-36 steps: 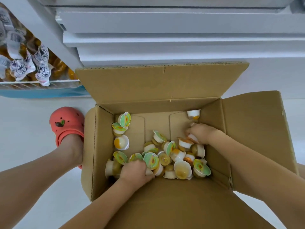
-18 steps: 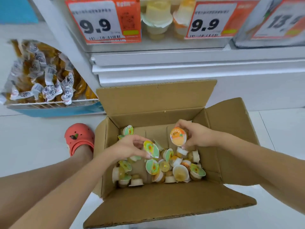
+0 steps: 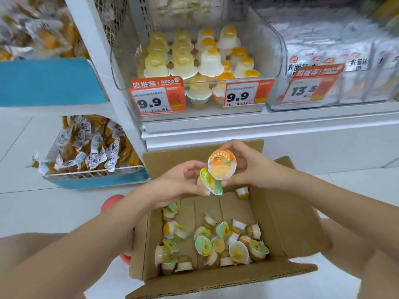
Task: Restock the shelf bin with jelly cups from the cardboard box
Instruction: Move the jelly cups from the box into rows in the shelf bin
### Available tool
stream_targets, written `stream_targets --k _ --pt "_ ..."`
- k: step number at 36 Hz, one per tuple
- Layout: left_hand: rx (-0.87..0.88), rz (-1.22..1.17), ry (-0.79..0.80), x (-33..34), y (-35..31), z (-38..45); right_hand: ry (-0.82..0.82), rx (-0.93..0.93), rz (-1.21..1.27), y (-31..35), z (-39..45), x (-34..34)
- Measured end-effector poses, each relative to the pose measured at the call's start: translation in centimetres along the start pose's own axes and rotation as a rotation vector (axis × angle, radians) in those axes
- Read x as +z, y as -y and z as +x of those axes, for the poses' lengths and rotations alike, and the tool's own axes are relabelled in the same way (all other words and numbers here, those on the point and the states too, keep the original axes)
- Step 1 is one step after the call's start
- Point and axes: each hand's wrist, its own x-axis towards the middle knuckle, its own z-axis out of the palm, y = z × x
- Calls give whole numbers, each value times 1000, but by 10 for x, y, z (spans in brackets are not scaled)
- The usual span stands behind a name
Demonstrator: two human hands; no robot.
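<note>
At frame centre, above the cardboard box, the right hand pinches an orange-lidded jelly cup; the left hand grips green-lidded cups. Bunched loosely, one could slip before reaching the shelf bin above.

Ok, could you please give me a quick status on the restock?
Left hand holds green-lidded cup; right hand holds orange-lidded cup. Both above cardboard box. Shelf bin unobstructed.

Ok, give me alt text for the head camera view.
Two hands hold jelly cups above an open cardboard box: the right hand an orange-lidded cup, the left hand green-lidded cups. Ahead is a shelf bin of stacked cups.
</note>
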Motion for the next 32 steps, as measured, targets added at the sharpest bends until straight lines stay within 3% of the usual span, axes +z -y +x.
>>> stream_targets --k 6,14,20,22,25,27,29,32 --pt "-86 284 -79 -2 61 28 -1 105 47 -30 1 -10" --pt "-226 336 -68 -11 162 58 140 265 40 -66 21 -22" --pt "-311 474 -41 -15 207 63 195 334 37 -104 39 -9" --pt "-344 478 -97 -23 213 64 216 336 38 -113 44 -4" --pt "-398 816 -193 -42 216 58 245 333 33 -124 51 3" --pt "-507 1189 -5 -49 211 51 253 333 30 -130 56 7" --pt "-624 1391 245 -44 209 46 250 334 29 -135 59 11" --pt "-657 1649 398 -29 221 39 249 332 31 -139 61 16"
